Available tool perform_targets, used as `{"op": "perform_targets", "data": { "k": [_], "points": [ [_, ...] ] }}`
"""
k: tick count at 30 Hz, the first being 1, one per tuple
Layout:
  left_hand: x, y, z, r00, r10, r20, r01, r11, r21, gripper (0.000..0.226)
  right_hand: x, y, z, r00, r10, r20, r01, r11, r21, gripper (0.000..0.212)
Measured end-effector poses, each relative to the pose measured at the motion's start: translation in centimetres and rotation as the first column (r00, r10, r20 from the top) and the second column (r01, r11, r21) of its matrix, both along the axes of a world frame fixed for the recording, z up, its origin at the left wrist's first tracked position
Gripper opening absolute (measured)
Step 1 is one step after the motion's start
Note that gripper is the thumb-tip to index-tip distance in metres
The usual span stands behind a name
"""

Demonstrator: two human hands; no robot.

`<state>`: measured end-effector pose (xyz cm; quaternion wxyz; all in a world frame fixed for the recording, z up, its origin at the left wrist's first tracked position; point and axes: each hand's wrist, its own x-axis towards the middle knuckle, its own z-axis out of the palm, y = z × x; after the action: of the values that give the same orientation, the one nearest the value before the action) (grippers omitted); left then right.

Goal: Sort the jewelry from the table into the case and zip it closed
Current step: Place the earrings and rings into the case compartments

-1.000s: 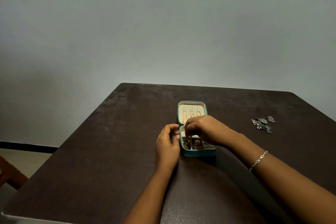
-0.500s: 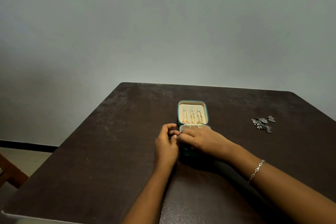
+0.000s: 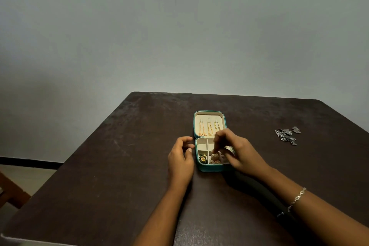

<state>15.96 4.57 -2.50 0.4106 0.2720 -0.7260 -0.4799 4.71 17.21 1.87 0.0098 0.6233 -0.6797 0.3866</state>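
Observation:
A teal jewelry case [image 3: 208,168] lies open on the dark table [image 3: 119,166]. Its lid [image 3: 209,114] lies flat behind it and holds three gold chains [image 3: 209,129]. In the base, a green and gold piece [image 3: 202,159] fills the front left compartment, with pinkish gold pieces [image 3: 215,159] beside it. My right hand [image 3: 237,152] hovers over the base's right side, fingertips pinched on what looks like a small gold piece above the middle compartments. My left hand [image 3: 180,158] sits by the case's left wall, fingers loosely curled and holding nothing. A pile of silver jewelry [image 3: 286,136] lies at the right.
The table's far edge meets a plain grey wall. Its right edge runs close behind the silver pile. A wooden chair [image 3: 10,191] shows at the lower left, below the table's left edge. A silver bracelet [image 3: 297,198] is on my right wrist.
My right hand met my left hand at the case's left edge, then moved right and up over the compartments. The base's compartments are uncovered again. My left hand stayed beside the case.

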Motion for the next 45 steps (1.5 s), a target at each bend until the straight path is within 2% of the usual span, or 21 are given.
{"op": "perform_targets", "data": {
  "k": [4,8,11,13,16,19,21,24,26,29,33,36,41,45],
  "points": [
    [0.1,0.4,-0.2,0.996,0.094,-0.008,-0.092,0.955,-0.284,0.018,-0.7,3.6,-0.6,0.996,-0.057,-0.075,0.056,0.998,-0.012,0.040],
    [-0.1,0.8,0.0,0.982,0.174,-0.072,-0.188,0.876,-0.445,0.028,-1.4,7.8,-1.7,0.977,-0.105,-0.184,0.119,0.991,0.066,0.040],
    [-0.4,1.7,0.2,0.981,0.170,-0.097,-0.195,0.812,-0.550,0.024,-2.2,10.5,-2.4,0.971,-0.140,-0.192,0.159,0.983,0.088,0.024],
    [-0.8,2.7,0.4,0.987,0.138,-0.087,-0.161,0.731,-0.663,0.019,-2.8,11.8,-2.8,0.969,-0.170,-0.182,0.191,0.976,0.108,0.019],
    [-2.0,4.9,0.6,0.997,0.029,-0.066,-0.070,0.616,-0.784,0.018,-3.8,13.5,-3.2,0.964,-0.250,-0.085,0.260,0.957,0.128,0.021],
    [-3.6,7.3,0.7,0.998,-0.059,-0.032,0.008,0.578,-0.816,0.018,-5.0,14.1,-3.5,0.925,-0.378,0.037,0.373,0.922,0.106,0.023],
    [-4.8,8.7,0.7,0.996,-0.090,0.009,0.056,0.539,-0.840,0.022,-6.0,14.1,-3.6,0.862,-0.481,0.158,0.475,0.877,0.077,0.022],
    [-6.5,10.4,0.6,0.990,-0.110,0.090,0.132,0.472,-0.872,0.028,-7.7,14.0,-3.8,0.715,-0.598,0.363,0.609,0.787,0.097,0.016],
    [-7.6,11.2,0.5,0.983,-0.123,0.133,0.175,0.455,-0.873,0.029,-9.0,14.0,-3.8,0.637,-0.646,0.421,0.666,0.736,0.121,0.015],
    [-9.1,11.9,0.2,0.973,-0.136,0.185,0.227,0.466,-0.855,0.027,-10.9,13.7,-3.6,0.567,-0.682,0.462,0.718,0.684,0.129,0.017],
    [-10.8,12.3,0.0,0.969,-0.144,0.201,0.247,0.533,-0.809,0.023,-13.6,12.5,-3.5,0.485,-0.717,0.501,0.786,0.609,0.111,0.013],
    [-11.9,12.4,0.0,0.968,-0.132,0.212,0.249,0.584,-0.773,0.021,-15.8,11.5,-3.9,0.444,-0.776,0.448,0.831,0.544,0.117,0.004],
    [-13.4,12.0,-0.3,0.973,-0.116,0.200,0.225,0.686,-0.692,0.018,-18.1,10.0,-4.4,0.407,-0.819,0.404,0.854,0.498,0.149,0.023],
    [-14.2,11.7,-0.2,0.974,-0.131,0.183,0.216,0.777,-0.591,0.029,-18.6,9.1,-4.3,0.408,-0.862,0.300,0.866,0.470,0.171,0.025]
  ]
}}
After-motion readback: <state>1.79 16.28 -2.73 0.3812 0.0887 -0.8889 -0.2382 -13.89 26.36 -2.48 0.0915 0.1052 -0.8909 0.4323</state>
